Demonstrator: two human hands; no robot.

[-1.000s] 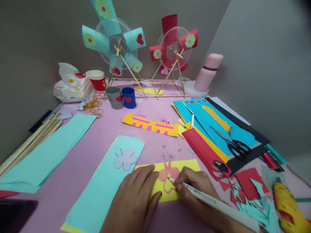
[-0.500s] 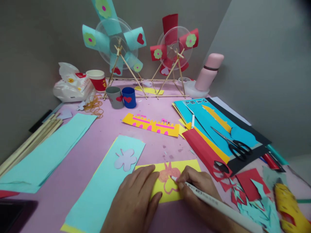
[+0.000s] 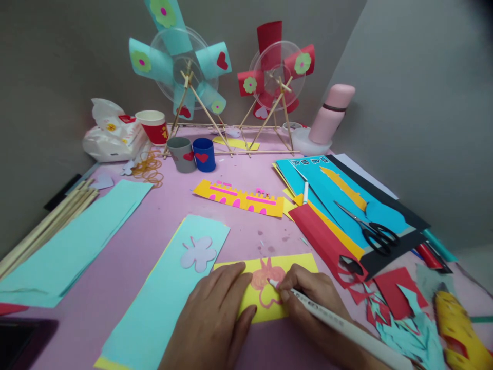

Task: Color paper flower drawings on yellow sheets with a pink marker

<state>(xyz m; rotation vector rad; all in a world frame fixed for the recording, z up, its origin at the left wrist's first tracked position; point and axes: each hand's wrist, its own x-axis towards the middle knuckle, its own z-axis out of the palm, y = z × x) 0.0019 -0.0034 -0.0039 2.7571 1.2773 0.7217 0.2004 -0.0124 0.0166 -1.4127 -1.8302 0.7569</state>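
Note:
A yellow paper (image 3: 300, 263) lies near the table's front edge with a pink flower shape (image 3: 264, 288) drawn on it. My left hand (image 3: 215, 321) lies flat on the paper's left part, fingers stretched out. My right hand (image 3: 314, 298) is closed around a white marker (image 3: 346, 329), whose pink tip touches the flower drawing. A long light-blue paper strip (image 3: 162, 303) with a pale lilac flower cut-out (image 3: 198, 253) lies just left of the yellow paper.
Scissors (image 3: 370, 228) rest on blue and black sheets at the right. Red and teal scraps (image 3: 393, 303) lie front right. At the back stand two paper windmills (image 3: 185, 72), cups (image 3: 192, 154) and a pink bottle (image 3: 331, 113). Wooden sticks (image 3: 42, 228) lie at the left.
The marker tip has shifted slightly over the pink flower drawing. My left hand has stayed in place on the yellow paper.

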